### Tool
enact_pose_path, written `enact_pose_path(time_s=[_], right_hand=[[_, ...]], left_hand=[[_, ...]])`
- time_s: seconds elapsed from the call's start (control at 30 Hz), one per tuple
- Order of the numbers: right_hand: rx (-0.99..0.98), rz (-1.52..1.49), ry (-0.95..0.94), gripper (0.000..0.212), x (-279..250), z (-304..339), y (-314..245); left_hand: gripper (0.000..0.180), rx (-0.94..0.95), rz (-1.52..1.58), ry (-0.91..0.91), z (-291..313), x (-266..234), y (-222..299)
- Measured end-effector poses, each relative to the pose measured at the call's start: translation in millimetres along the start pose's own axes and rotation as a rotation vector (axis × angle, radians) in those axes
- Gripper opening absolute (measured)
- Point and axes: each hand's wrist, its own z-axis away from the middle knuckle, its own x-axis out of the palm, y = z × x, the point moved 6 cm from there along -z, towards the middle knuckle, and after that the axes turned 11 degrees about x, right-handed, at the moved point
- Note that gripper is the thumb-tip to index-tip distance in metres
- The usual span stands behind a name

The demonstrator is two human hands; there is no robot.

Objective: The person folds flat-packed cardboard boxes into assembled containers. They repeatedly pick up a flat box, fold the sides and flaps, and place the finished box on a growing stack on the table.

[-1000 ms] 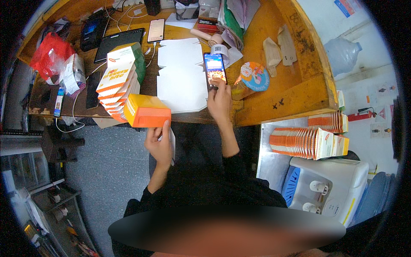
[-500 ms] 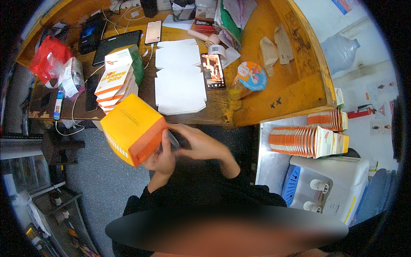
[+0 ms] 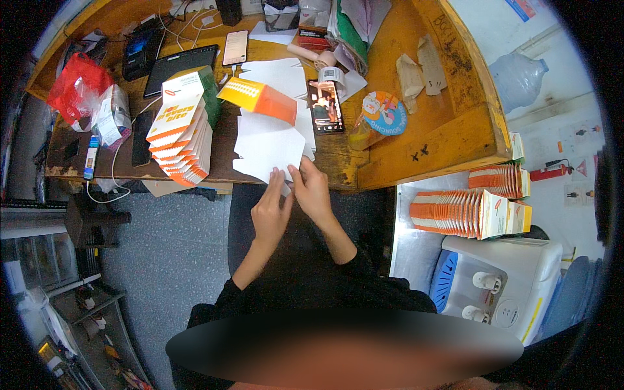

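An unfolded food carton (image 3: 270, 144) lies over the flat white carton blanks (image 3: 270, 70) at the desk's front edge. Its white inner side faces up, while the far end curls upward and shows yellow and orange. At the carton's near end, my left hand (image 3: 268, 211) has its fingers closed on the edge. Close beside it, my right hand (image 3: 314, 195) pinches the same end between thumb and fingers. To the left stands a nested stack of folded white-and-orange cartons (image 3: 181, 127).
A phone (image 3: 324, 107) with a lit screen lies right of the blanks, near a round blue sticker-like lid (image 3: 383, 114). A second phone (image 3: 235, 49) and a black tablet (image 3: 180, 70) are farther back. More nested cartons (image 3: 448, 213) sit by a water dispenser (image 3: 497, 283) at the right.
The carton, earlier a yellow-and-orange folded shape tilted at the left, is now opened out over the blanks with its white side up. Both hands have moved right, to its near end.
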Motion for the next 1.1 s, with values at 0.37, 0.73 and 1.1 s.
enact_pose_path(time_s=[0.37,0.73,1.1], right_hand=[[-0.256,0.307,-0.013,0.01,-19,10,-28],[-0.404,0.313,0.043,0.023,-4,34,-40],[-0.602,0.351,0.032,0.024,-1,43,-51]], left_hand=[[0.016,-0.439,0.386,0.149,7,-9,-43],[0.023,-0.671,0.777,0.111,10,-10,-54],[0.028,-0.691,0.659,0.122,31,-20,-61]])
